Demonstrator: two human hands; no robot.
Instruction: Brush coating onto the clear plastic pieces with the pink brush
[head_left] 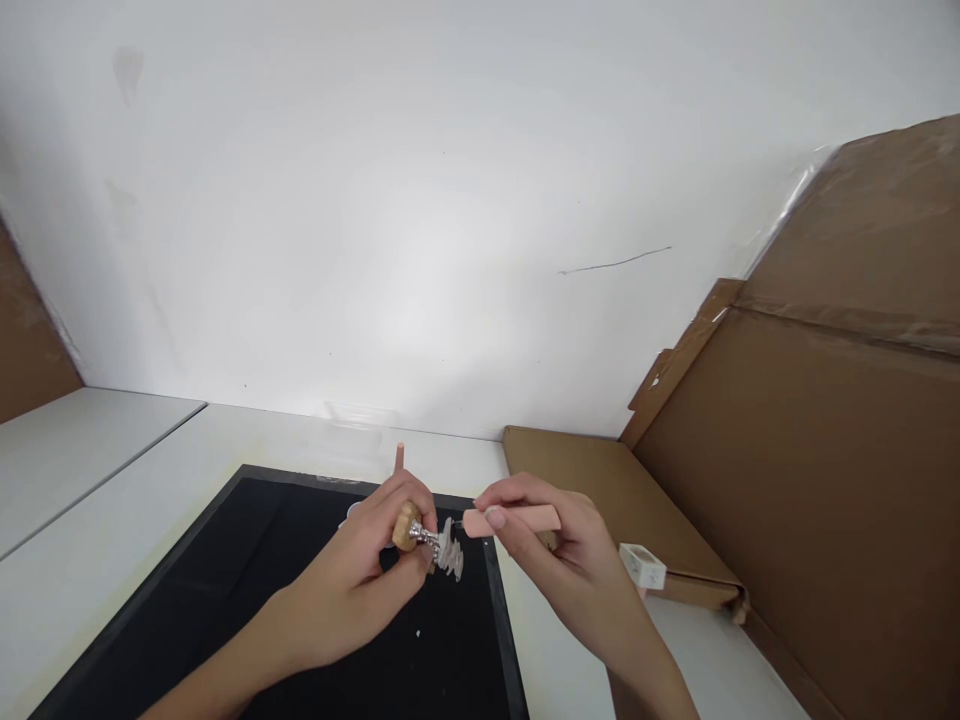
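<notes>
My left hand (367,565) is closed around a small piece with a wooden knob (406,526), a silvery metal stem and a pale, ridged end (450,552). A pinkish stick (399,457) sticks up behind its knuckles. In my right hand (570,550) is a pink-handled tool (517,520), pinched between thumb and fingers, its thin tip at the ridged end. Whether tip and ridges touch is too small to tell. Both hands are above a black mat (300,570).
A flat cardboard box (600,470) lies at the right, with a small white box (643,566) by its front edge. Behind the mat stands a clear plastic tray (352,425). A white wall (420,200) rises behind, and cardboard panels (840,450) flank the right side.
</notes>
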